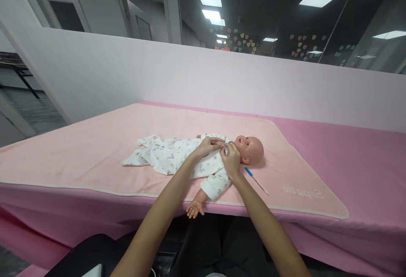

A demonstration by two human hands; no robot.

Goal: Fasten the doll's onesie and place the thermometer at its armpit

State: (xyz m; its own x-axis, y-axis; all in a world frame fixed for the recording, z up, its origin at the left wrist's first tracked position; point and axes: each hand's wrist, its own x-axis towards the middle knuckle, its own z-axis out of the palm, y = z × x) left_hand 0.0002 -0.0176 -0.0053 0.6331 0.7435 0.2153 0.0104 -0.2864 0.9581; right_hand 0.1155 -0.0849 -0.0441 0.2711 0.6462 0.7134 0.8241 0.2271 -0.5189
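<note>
A baby doll [253, 150] lies on its back with its head to the right. It wears white printed baby clothes [173, 154], and one bare doll hand [196, 207] sticks out of the near sleeve over the table edge. My left hand [207, 146] rests on the doll's chest, its fingers bent and closed at the neckline. Against it, my right hand [232, 159] is closed on the collar just below the chin. Both appear to pinch the cloth there, though the fingertips are partly hidden. A thermometer-like stick with a blue end [256, 180] lies beside the doll's head.
Under the doll is a peach mat [95, 129] with a pale border, spread over a pink tablecloth [374, 175]. Behind the table runs a low white wall [222, 78] topped by dark glass. A black chair [91, 251] stands at the lower left.
</note>
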